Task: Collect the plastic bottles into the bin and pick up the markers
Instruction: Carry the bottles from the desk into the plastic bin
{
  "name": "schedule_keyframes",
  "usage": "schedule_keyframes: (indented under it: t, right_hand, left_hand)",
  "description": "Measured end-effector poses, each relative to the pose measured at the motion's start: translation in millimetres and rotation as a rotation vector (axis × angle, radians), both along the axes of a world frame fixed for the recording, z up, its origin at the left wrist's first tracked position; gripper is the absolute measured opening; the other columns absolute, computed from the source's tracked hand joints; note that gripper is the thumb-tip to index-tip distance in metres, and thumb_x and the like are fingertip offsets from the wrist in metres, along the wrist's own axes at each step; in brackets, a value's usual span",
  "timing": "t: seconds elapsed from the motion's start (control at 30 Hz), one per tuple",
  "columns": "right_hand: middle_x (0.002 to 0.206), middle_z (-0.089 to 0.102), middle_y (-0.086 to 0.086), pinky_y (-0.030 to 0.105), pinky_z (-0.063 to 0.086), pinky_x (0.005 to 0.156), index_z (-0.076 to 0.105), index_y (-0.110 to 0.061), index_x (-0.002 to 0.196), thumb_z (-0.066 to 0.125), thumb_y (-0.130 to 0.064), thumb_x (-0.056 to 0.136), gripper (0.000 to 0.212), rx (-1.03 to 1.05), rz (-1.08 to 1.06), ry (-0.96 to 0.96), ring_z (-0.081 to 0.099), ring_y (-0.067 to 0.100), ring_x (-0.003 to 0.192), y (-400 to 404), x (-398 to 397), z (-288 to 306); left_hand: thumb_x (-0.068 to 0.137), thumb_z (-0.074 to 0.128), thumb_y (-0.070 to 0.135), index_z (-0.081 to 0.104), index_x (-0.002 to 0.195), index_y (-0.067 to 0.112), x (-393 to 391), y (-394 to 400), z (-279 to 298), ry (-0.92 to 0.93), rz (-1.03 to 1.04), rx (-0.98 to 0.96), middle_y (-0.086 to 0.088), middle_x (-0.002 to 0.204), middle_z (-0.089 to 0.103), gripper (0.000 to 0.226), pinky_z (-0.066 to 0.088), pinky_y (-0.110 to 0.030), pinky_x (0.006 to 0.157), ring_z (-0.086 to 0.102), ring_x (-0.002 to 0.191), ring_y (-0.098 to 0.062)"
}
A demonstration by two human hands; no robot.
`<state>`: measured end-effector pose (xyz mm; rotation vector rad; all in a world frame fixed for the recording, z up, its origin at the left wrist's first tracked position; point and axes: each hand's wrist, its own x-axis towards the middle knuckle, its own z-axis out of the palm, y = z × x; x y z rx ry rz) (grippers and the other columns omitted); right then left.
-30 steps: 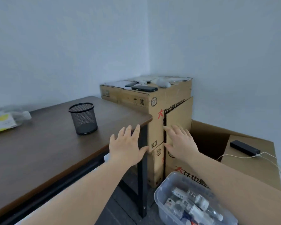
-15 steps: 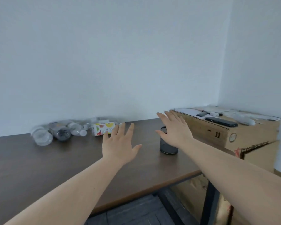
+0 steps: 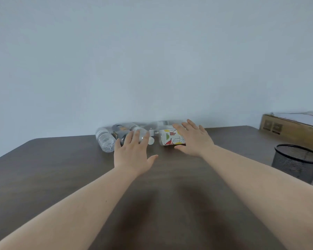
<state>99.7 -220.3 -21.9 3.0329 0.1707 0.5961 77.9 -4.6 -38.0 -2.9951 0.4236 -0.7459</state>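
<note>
Lying on their sides in a loose huddle against the wall, the plastic bottles (image 3: pixel 132 134) are right at your fingertips now. The clear ribbed bottle (image 3: pixel 105 141) sits just left of your left fingers (image 3: pixel 134 139), a dark-labelled bottle (image 3: pixel 118 131) next to it, and a white-capped bottle (image 3: pixel 145 135) pokes out from behind your left hand (image 3: pixel 132 156). That hand is spread flat, palm down, holding nothing; whether the fingers touch the bottle beneath them I cannot tell.

Your right hand (image 3: pixel 192 139) is spread wide too, fingers straight, over the bottle with the colourful label (image 3: pixel 171 139), thumb low near the bench (image 3: pixel 61 168). No grip yet, by the look of it: the fingers are not curled round anything. My read is you have opened both hands to take one bottle each, which suits round, light things lying down that would roll away from a poke.

Well to the right of your right fingers stands a black mesh cup (image 3: pixel 296 163), likely for the markers, though none are in view. Beyond it is a cardboard box (image 3: pixel 285 130). The bin is out of sight.
</note>
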Motion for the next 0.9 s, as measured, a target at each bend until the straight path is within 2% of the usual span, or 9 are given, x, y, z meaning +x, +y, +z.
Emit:
schedule_keyframes:
  t: [0.37,0.43,0.53,0.6,0.7,0.77,0.9]
  right_hand:
    - [0.159,0.013,0.000,0.056,0.005,0.117,0.001,-0.033,0.150,0.064,-0.057,0.078,0.098,-0.015,-0.054,0.188,-0.009,0.022,0.148,-3,112,-27]
    - [0.158,0.016,0.001,0.057,0.007,0.116,0.005,-0.032,0.150,0.062,-0.056,0.080,0.093,-0.002,-0.065,0.201,0.001,0.025,0.148,-6,119,-32]
    - [0.148,0.027,0.006,0.057,0.021,0.112,0.023,-0.026,0.144,0.060,-0.048,0.083,0.074,-0.015,-0.069,0.137,0.026,0.030,0.137,-8,124,-38]
    - [0.141,0.031,0.008,0.056,0.027,0.109,0.030,-0.024,0.137,0.061,-0.045,0.082,0.066,-0.025,-0.086,0.137,0.032,0.031,0.132,-10,126,-38]
    - [0.137,0.040,0.007,0.054,0.028,0.108,0.032,-0.025,0.131,0.063,-0.044,0.078,0.064,-0.017,-0.070,0.166,0.039,0.031,0.127,-15,125,-36]
    - [0.129,0.046,0.006,0.049,0.032,0.104,0.033,-0.024,0.128,0.065,-0.048,0.076,0.066,-0.038,-0.041,0.099,0.045,0.030,0.120,-20,123,-33]
    - [0.116,0.047,0.012,0.042,0.039,0.093,0.039,-0.017,0.133,0.068,-0.047,0.075,0.071,0.028,0.002,-0.196,0.049,0.033,0.106,-35,113,-25]
  left_hand:
    - [0.085,0.035,0.071,-0.003,0.151,0.032,89,24,-28,0.031,0.059,0.061,-0.001,0.159,0.003,0.085,0.015,-0.049,0.115,0.001,0.146,-0.021]
    - [0.085,0.037,0.070,-0.004,0.150,0.032,98,22,-32,0.034,0.062,0.077,-0.001,0.160,0.003,0.086,0.013,-0.049,0.115,-0.001,0.147,-0.021]
    - [0.085,0.043,0.067,-0.003,0.150,0.032,111,17,-34,0.037,0.051,0.081,-0.001,0.160,0.002,0.087,0.011,-0.049,0.116,-0.001,0.147,-0.021]
    - [0.085,0.049,0.061,0.000,0.150,0.031,118,11,-35,0.024,0.037,0.094,-0.002,0.159,0.002,0.086,0.013,-0.049,0.115,0.000,0.147,-0.021]
    - [0.088,0.052,0.051,0.000,0.150,0.031,128,0,-37,0.002,0.008,0.113,-0.002,0.159,0.001,0.084,0.014,-0.048,0.115,-0.002,0.147,-0.021]
    - [0.089,0.052,0.044,-0.001,0.150,0.029,137,-5,-38,-0.015,-0.012,0.129,-0.003,0.159,0.002,0.082,0.014,-0.049,0.115,-0.002,0.147,-0.022]
    - [0.091,0.052,0.033,0.001,0.150,0.028,155,-11,-37,-0.048,-0.020,0.209,-0.004,0.159,0.005,0.079,0.012,-0.050,0.114,0.001,0.146,-0.024]
